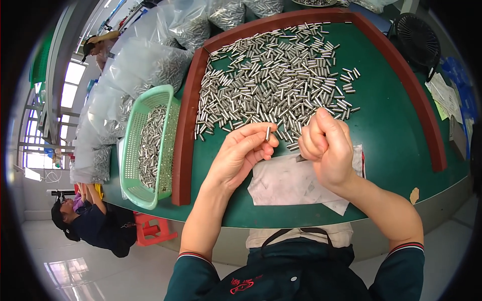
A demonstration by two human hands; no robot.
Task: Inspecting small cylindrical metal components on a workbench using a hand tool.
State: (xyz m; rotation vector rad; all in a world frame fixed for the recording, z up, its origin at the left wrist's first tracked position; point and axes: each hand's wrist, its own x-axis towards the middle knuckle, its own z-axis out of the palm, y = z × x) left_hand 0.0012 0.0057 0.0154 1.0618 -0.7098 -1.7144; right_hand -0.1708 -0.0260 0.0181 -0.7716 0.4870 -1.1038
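Item: one small metal pin (267, 133), short, cylindrical, silver-coloured. Held upright between thumb and fingertips of the left hand (242, 153), which is closed on it in a pinch, palm turned toward the person. Position: between the two hands, just above the near edge of the pin heap.

Right hand (327, 145): curled into a loose fist just right of the pin, close beside the left fingertips. A small dark tool or piece (300, 158) shows at the underside of the fist, gripped in it; its kind cannot be told.

Beneath both hands: a creased sheet of white paper (291, 183), lying flat on the green table top (396, 135).

Beyond the hands: a broad loose heap of like metal pins (273, 80), spread over the green surface and bounded by a dark red raised border (187, 120) running along the left, far and right sides.

Left of the left hand, outside the border: a light green plastic basket (131, 150) with perforated walls, holding more pins.

Farther left and beyond: clear plastic bags (145, 65) filled with pins, stacked together.

Far right, beyond the right hand: a small black fan (415, 37); loose papers (444, 95) near the table edge.

Lower left, at floor level: another person (90, 220) seated, beside a red stool (153, 228).
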